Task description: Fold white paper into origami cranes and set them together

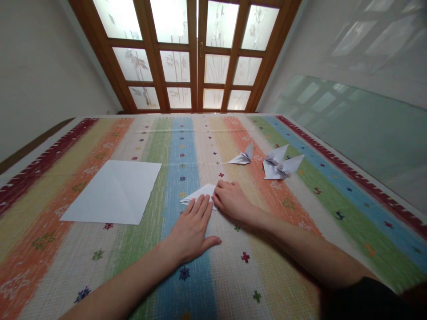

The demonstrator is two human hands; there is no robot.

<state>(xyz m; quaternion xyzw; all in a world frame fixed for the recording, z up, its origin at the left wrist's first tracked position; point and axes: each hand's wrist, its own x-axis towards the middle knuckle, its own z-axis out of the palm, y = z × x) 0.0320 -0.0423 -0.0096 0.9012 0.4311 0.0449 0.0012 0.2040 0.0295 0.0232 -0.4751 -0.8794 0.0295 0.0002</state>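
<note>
My left hand (192, 229) lies flat with fingers stretched out, its fingertips pressing on the near edge of a small folded white paper (199, 193) on the striped cloth. My right hand (231, 199) has its fingers curled and pressed down on the right side of the same paper, hiding part of it. The paper's pointed left end shows between the hands.
A flat white square sheet (115, 191) lies to the left. Two folded paper figures, a small one (243, 157) and a larger one (279, 166), sit at the right rear. The striped tablecloth (267, 266) covers the table. A wooden glazed door (196, 58) stands behind.
</note>
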